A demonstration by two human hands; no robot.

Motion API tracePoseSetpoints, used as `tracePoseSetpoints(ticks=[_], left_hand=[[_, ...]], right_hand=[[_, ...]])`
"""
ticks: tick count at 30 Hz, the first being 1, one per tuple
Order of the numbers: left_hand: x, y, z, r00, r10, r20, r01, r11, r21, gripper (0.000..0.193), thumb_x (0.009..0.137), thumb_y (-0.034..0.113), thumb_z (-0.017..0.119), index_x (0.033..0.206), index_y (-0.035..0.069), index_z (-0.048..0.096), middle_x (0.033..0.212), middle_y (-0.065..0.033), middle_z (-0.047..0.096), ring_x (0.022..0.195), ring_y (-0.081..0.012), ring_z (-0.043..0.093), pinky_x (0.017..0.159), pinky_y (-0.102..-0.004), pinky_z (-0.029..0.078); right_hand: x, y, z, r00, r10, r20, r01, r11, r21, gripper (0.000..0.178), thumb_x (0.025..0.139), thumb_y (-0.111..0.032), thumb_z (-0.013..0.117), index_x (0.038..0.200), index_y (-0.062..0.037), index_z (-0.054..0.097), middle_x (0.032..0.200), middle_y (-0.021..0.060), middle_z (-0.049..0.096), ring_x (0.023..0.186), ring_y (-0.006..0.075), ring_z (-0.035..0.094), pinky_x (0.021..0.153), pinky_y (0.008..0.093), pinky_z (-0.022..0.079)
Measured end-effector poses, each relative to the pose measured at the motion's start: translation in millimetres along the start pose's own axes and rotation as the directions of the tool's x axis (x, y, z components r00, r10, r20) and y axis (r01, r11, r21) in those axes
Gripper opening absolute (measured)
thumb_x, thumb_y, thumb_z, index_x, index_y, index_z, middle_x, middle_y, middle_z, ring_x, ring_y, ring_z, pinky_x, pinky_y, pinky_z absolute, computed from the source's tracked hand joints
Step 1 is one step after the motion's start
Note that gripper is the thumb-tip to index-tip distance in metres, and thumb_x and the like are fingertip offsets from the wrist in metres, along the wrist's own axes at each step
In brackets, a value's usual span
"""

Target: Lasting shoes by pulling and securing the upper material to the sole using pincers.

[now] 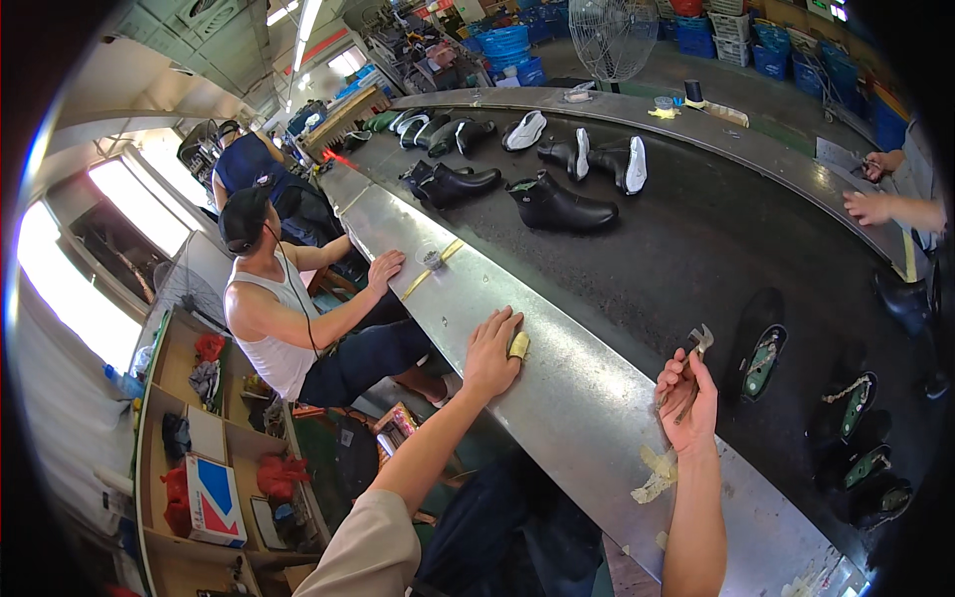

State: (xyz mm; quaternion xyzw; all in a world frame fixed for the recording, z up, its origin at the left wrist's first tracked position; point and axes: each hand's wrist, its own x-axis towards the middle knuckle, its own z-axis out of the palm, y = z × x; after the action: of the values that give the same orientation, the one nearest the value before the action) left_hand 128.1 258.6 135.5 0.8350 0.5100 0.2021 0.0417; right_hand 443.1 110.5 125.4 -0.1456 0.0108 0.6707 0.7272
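Observation:
My left hand (492, 353) lies palm down on the metal ledge (577, 393), fingers stretched out, with yellowish tape round its thumb. Nothing is held in it. Over the ledge's right part, my right hand (686, 403) is turned palm up. Its fingers are closed round metal pincers (702, 340), whose curved head sticks out above the fingers; the handles are partly hidden. Just beyond this hand, on the dark conveyor belt (647, 269), an upturned black shoe (763, 363) shows a green underside. Farther off, a black ankle boot (562, 204) lies on the belt.
Several more upturned shoes (856, 406) sit at the right. White-soled shoes (632, 164) and dark boots stand farther along. A person in a white tank top (274, 318) sits at the left, a hand on the ledge beside a small clear cup (431, 259). Another person's hands (875, 204) work at far right.

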Motion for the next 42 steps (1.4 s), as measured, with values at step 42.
tracePoseSetpoints(ticks=[42], left_hand=[[12.3, -20.9, 8.6, 1.0, -0.023, -0.006, 0.023, 1.0, 0.002, 0.051, 0.097, 0.021, 0.057, 0.148, 0.012, 0.053, 0.158, -0.0127, 0.047, 0.151, -0.0322, 0.038, 0.123, -0.0469, 0.027]], right_hand=[[16.9, 45.3, 2.4, 0.752, -0.581, 0.311, 0.44, 0.093, -0.893, 0.026, 0.101, -0.02, 0.065, 0.083, -0.0031, 0.057, 0.067, 0.0003, 0.048, 0.061, 0.0102, 0.046, 0.057, 0.0296, 0.037]])
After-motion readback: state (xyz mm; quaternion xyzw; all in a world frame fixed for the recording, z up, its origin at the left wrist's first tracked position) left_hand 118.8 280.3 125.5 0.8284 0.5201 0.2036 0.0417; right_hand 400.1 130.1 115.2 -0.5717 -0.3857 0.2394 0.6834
